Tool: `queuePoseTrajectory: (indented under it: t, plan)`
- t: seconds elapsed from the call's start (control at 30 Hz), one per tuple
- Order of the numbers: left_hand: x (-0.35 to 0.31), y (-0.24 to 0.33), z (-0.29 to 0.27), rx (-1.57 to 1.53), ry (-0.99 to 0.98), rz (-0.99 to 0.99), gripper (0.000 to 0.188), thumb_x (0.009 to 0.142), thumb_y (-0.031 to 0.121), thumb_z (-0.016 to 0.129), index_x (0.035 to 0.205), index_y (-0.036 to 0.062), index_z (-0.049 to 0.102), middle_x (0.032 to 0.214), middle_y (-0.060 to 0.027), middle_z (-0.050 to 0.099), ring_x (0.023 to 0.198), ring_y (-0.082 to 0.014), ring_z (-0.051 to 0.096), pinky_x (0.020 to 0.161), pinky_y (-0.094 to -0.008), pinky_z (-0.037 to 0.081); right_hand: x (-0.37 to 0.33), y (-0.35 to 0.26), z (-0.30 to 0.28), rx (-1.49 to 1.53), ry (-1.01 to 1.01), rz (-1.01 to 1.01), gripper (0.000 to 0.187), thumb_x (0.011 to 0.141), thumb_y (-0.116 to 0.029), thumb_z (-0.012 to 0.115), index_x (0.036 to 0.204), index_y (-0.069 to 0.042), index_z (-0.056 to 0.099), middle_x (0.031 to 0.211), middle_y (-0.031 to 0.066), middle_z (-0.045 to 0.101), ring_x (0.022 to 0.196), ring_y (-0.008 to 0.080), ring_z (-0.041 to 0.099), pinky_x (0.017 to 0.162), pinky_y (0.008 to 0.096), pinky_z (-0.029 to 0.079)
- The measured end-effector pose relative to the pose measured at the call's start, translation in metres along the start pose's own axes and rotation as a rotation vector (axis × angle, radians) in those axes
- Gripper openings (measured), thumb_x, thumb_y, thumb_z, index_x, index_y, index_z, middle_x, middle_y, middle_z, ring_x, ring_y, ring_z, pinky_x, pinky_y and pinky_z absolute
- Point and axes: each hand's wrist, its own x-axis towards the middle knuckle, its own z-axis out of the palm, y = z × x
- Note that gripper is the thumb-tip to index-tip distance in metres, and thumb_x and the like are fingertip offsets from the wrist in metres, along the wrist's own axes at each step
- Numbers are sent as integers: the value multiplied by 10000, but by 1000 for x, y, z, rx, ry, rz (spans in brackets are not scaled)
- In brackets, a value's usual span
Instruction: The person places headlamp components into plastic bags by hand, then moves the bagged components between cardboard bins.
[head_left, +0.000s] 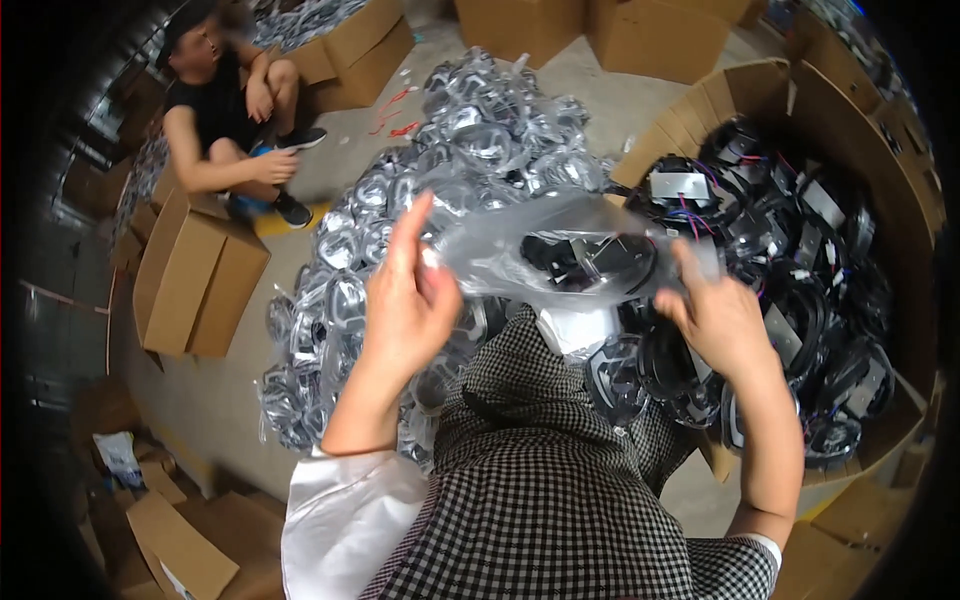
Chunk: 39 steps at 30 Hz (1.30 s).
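In front of me a clear plastic bag (480,250) is stretched sideways between my two hands, blurred by motion. A black oval part (590,262) lies inside it, toward the right end; its exact kind is unclear. My left hand (410,300) holds the bag's left end near the thumb, with the index finger pointing up. At the other end, my right hand (715,320) grips the plastic beside the black part with thumb and fingers. Below the bag, a stack of white bags or sheets (580,332) rests near my lap.
A heap of bagged parts (480,150) spreads over the floor ahead and left. To my right stands a large cardboard box (690,115) of black round parts (800,270) with wires and silver plates. A person (215,120) sits at far left behind a cardboard box (195,275).
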Motion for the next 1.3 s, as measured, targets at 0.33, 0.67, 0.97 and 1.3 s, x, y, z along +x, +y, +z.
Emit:
queuePoseTrajectory:
  t: [0.33, 0.67, 0.97, 1.3]
  plan:
    - [3, 7, 100, -1675, -822, -504, 611, 997, 528, 323, 1191, -7, 545, 1241, -127, 558, 1203, -231, 488, 1061, -383, 345, -30, -53, -19, 1467, 45, -843, 586, 839, -362, 683, 1298, -29, 534, 958, 141, 676, 1041, 286, 607, 1020, 441, 349]
    - [-25, -19, 58, -154, -492, 204, 333, 957, 316, 478, 943, 25, 640, 1091, -179, 638, 973, -286, 624, 900, -449, 452, -15, -39, 29, 1505, 94, -672, 214, 854, -124, 686, 1031, -5, 672, 862, 128, 679, 810, 188, 624, 723, 337, 489]
    - [25, -48, -85, 772, 248, 62, 425, 894, 287, 602, 578, 3, 608, 659, -140, 593, 616, -312, 602, 586, -397, 460, 32, -28, 112, 1482, 180, -161, 140, 839, -152, 687, 829, -16, 662, 836, 64, 655, 795, 179, 624, 678, 318, 489]
    - [18, -101, -13, 400, -98, -53, 98, 857, 135, 641, 884, 45, 670, 902, -92, 665, 863, -207, 629, 745, -310, 493, 47, -50, 173, 435, 141, -138, 148, 846, -127, 605, 795, 1, 658, 857, 155, 620, 874, 336, 623, 777, 432, 493]
